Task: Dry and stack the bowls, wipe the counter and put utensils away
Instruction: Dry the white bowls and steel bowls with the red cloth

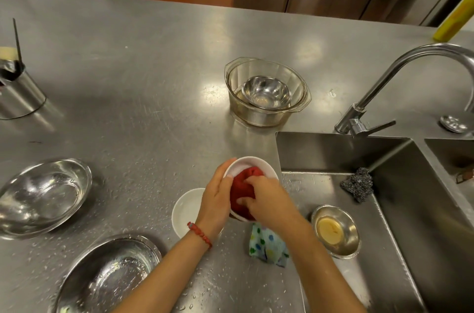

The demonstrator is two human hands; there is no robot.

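Observation:
My left hand (216, 200) grips a small white bowl (252, 163) by its left rim, holding it tilted above the counter. My right hand (264, 198) presses a bunched red cloth (241, 191) into that bowl. A second white bowl (186, 210) sits on the counter just below my left hand. Two wet steel bowls lie at the left, one (42, 196) farther back and one (107, 274) nearer me. A small steel bowl (266, 92) rests inside a glass bowl (266, 112) farther back.
The steel counter (143, 69) is speckled with water drops. A dotted cloth (268, 246) lies by the sink (384, 210), which holds a steel scourer (357, 183) and a small dish with yellow soap (336, 230). A tap (400, 69) arches at right; a utensil canister (18, 89) stands far left.

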